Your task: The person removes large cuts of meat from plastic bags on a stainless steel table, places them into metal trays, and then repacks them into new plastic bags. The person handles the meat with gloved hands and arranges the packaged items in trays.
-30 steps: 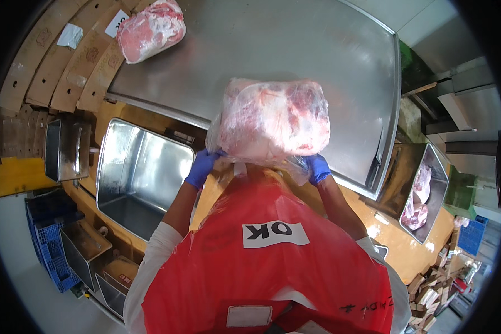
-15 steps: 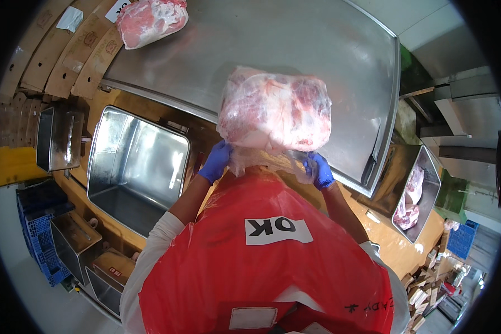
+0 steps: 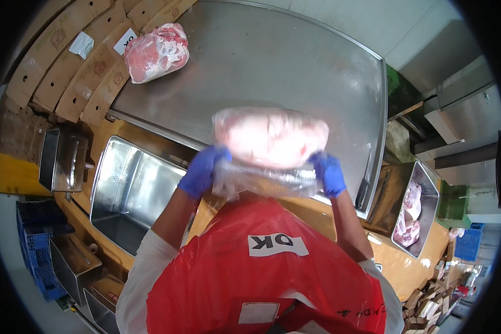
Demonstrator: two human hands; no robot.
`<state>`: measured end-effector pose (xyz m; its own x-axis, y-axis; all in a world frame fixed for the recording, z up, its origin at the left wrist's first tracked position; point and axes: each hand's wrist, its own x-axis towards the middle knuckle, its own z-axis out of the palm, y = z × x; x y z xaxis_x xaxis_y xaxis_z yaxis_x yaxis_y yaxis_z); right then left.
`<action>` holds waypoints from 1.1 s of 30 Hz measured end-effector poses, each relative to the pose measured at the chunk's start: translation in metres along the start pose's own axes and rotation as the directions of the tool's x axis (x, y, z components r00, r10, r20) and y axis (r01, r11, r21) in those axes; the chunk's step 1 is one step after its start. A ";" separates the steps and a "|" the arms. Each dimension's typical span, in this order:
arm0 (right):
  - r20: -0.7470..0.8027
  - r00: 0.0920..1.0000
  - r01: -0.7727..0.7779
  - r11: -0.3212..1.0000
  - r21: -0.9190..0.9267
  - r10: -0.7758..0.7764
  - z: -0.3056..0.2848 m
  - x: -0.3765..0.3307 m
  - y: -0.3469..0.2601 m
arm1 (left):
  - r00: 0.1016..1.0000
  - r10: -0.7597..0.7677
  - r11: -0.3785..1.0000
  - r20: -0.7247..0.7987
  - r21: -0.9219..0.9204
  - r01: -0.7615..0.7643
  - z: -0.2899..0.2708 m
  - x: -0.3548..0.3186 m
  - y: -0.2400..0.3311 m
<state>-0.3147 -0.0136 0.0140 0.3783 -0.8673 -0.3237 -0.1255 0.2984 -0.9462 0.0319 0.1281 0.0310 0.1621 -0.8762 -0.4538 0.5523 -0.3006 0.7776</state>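
Observation:
A large block of pink-and-white meat point(image 3: 268, 136) in clear plastic is in front of me at the near edge of the steel table point(image 3: 284, 61), slightly blurred. Loose clear plastic wrap point(image 3: 264, 181) hangs from its near side. My left hand point(image 3: 202, 168), blue-gloved, is closed on the wrap at the meat's near left corner. At the near right corner my right hand point(image 3: 329, 173), gloved alike, grips the other end of the wrap. Whether the block's underside touches the table is hidden.
A second piece of meat point(image 3: 157, 54) lies at the table's far left, beside cardboard boxes point(image 3: 72, 50). Left of me stands a deep steel tub point(image 3: 133, 192). A knife point(image 3: 364, 189) lies near the table's right edge. Further right, a steel bin point(image 3: 428, 195) holds meat pieces.
Both hands have lifted closer to me, still on the wrap. The block has tipped, showing a narrower face, and more loose wrap shows below it. My view has shifted upward.

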 end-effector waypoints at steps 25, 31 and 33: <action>0.105 0.926 0.318 0.601 -0.734 -0.362 -0.046 0.021 0.149 | 0.962 -0.073 0.794 -0.264 0.569 0.216 -0.124 -0.009 -0.098; -0.001 0.709 0.324 0.327 -0.888 -0.705 -0.025 0.107 0.024 | 0.952 0.033 0.897 -0.305 0.429 0.107 -0.088 -0.005 -0.038; 0.078 0.591 0.336 0.157 -0.929 -0.803 0.011 0.133 -0.044 | 0.948 0.110 0.933 -0.299 0.359 0.005 -0.081 0.002 -0.031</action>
<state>-0.2493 -0.1376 0.0123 0.3955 -0.7211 0.5688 -0.7447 -0.6143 -0.2610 0.0815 0.1656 -0.0291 0.4592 -0.7508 -0.4747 0.2227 -0.4200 0.8798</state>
